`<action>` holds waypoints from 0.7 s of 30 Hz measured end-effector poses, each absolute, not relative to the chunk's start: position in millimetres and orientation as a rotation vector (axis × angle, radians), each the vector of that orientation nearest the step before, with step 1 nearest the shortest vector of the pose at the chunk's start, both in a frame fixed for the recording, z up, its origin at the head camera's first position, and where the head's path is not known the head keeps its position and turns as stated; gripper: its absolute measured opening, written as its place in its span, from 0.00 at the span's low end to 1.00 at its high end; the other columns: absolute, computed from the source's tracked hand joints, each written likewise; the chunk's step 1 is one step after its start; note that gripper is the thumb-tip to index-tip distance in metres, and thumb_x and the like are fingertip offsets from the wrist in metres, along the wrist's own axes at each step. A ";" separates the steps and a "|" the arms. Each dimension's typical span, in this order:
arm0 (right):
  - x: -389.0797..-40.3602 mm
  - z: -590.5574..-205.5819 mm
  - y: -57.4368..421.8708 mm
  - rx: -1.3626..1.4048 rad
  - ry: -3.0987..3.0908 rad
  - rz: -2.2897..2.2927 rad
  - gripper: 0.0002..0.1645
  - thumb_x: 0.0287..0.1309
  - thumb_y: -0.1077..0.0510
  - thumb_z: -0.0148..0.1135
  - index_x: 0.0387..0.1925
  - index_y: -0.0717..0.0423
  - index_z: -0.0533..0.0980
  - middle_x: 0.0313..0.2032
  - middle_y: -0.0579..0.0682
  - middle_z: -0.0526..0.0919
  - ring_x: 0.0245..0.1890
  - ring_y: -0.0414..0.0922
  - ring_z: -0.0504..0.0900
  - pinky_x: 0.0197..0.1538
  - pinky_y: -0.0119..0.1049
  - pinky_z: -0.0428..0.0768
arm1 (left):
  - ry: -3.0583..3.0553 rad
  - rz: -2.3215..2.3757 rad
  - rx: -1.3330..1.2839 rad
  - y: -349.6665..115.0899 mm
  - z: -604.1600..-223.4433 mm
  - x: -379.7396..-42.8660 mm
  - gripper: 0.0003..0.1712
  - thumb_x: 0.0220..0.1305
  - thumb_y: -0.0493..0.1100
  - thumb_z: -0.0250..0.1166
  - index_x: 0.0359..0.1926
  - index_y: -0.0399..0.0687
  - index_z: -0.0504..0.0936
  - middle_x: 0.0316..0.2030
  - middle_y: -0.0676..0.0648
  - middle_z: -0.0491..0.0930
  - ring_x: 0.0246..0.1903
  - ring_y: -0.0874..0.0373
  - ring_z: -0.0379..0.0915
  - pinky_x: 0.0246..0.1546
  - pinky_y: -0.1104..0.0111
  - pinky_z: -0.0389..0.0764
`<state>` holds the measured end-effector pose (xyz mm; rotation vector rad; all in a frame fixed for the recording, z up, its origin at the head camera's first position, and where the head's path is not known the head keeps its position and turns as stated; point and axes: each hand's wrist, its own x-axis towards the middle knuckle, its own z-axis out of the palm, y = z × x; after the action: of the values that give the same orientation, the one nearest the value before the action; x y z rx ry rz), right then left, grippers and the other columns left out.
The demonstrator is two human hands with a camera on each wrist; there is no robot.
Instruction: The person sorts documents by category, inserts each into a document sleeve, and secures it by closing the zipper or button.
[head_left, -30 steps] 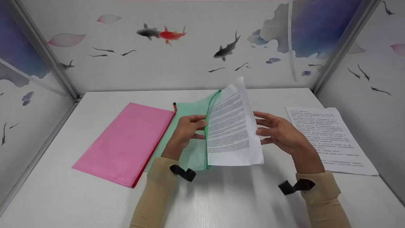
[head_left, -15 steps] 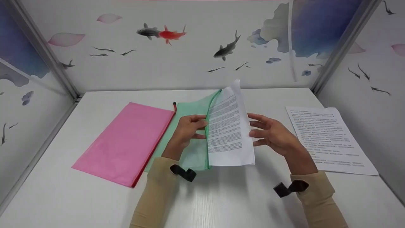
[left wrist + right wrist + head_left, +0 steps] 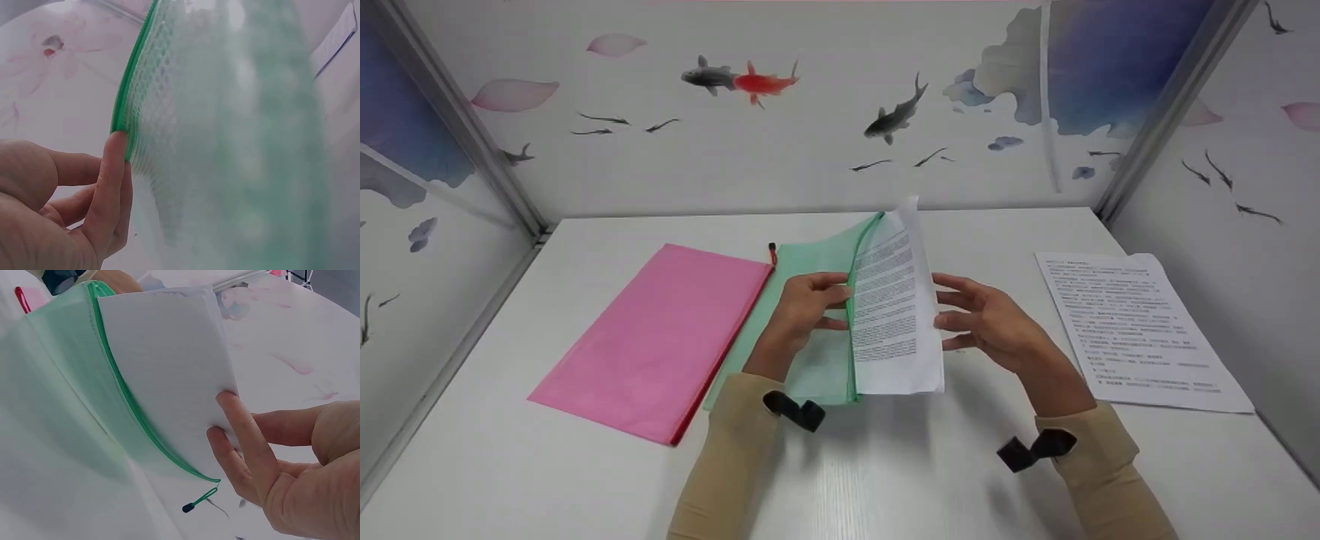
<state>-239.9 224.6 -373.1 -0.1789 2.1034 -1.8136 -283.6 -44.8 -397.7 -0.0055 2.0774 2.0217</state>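
Observation:
Printed sheets of paper (image 3: 885,307) stand partly inside a translucent green zip file bag (image 3: 821,360), their right part sticking out of its zipped edge. My left hand (image 3: 802,307) pinches that zipped edge; in the left wrist view the fingertips (image 3: 117,143) lie against the green zip. At the outer edge of the sheets, my right hand (image 3: 990,319) holds the paper between thumb and fingers. The right wrist view has two fingertips on the blank back of the paper (image 3: 163,354). There the zip pull (image 3: 197,502) hangs at the zip's end.
A pink zip file bag (image 3: 652,337) with a red zip lies on the left of the white table (image 3: 840,480), beside the green bag. More printed sheets (image 3: 1140,330) lie on the right. Patterned panels (image 3: 810,150) enclose the table's back and sides.
My right hand has moved left with the sheets, so less of the paper sticks out of the green bag. The left hand has kept its place at the zipped edge.

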 end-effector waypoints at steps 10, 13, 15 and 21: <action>-238.7 -376.0 208.7 -0.139 2.125 -1.818 0.45 0.62 0.66 0.64 0.77 0.49 0.57 0.71 0.59 0.67 0.54 0.51 0.83 0.44 0.39 0.88 | 2.074 2.011 -0.023 -45.8 -396.3 -282.0 0.20 0.70 0.40 0.63 0.61 0.45 0.80 0.50 0.42 0.83 0.42 0.54 0.85 0.35 0.65 0.89; -239.5 -376.5 202.1 -0.134 2.125 -1.815 0.45 0.62 0.66 0.64 0.77 0.48 0.57 0.71 0.58 0.68 0.55 0.52 0.83 0.45 0.40 0.88 | 2.074 2.015 -0.024 -46.9 -397.1 -281.9 0.20 0.70 0.40 0.63 0.61 0.45 0.80 0.50 0.42 0.83 0.42 0.54 0.84 0.35 0.65 0.89; -240.3 -376.8 197.9 -0.132 2.119 -1.818 0.45 0.62 0.66 0.64 0.77 0.48 0.57 0.71 0.58 0.68 0.55 0.53 0.83 0.46 0.41 0.88 | 2.073 2.022 -0.027 -47.6 -397.7 -281.9 0.19 0.69 0.40 0.63 0.60 0.45 0.80 0.50 0.42 0.83 0.41 0.54 0.84 0.34 0.65 0.89; -244.0 -375.3 189.5 -0.132 2.115 -1.819 0.45 0.62 0.65 0.64 0.77 0.48 0.57 0.71 0.58 0.67 0.58 0.54 0.81 0.46 0.40 0.88 | 2.078 2.030 -0.015 -46.0 -395.5 -282.9 0.20 0.69 0.40 0.63 0.60 0.45 0.80 0.50 0.42 0.82 0.42 0.53 0.84 0.35 0.65 0.89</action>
<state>-244.0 189.5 -375.3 -0.1317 2.1150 -1.8192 -282.9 -46.0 -395.5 -0.0155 2.0783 2.0295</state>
